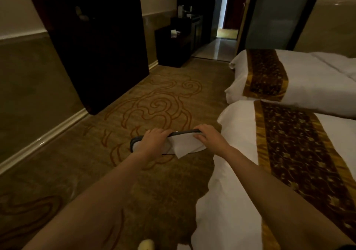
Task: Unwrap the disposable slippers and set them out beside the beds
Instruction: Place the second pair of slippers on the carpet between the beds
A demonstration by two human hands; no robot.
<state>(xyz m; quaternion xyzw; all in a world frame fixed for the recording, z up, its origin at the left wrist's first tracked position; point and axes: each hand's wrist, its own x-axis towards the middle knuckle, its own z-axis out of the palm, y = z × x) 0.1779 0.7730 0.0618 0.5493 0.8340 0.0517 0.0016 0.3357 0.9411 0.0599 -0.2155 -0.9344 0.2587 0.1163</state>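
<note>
Gripping the slippers (173,143) at both ends, the left hand (152,140) and right hand (210,137) are curling their fingers (165,131) over the dark top edge, a white paper flap (184,146) hanging below. The pair is being held in the air above the patterned carpet (154,99), just beside the near bed (231,172), with a second bed (317,80) lying beyond.

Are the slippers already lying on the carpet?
No, both the left hand and the right hand hold the slippers above the carpet.
</note>
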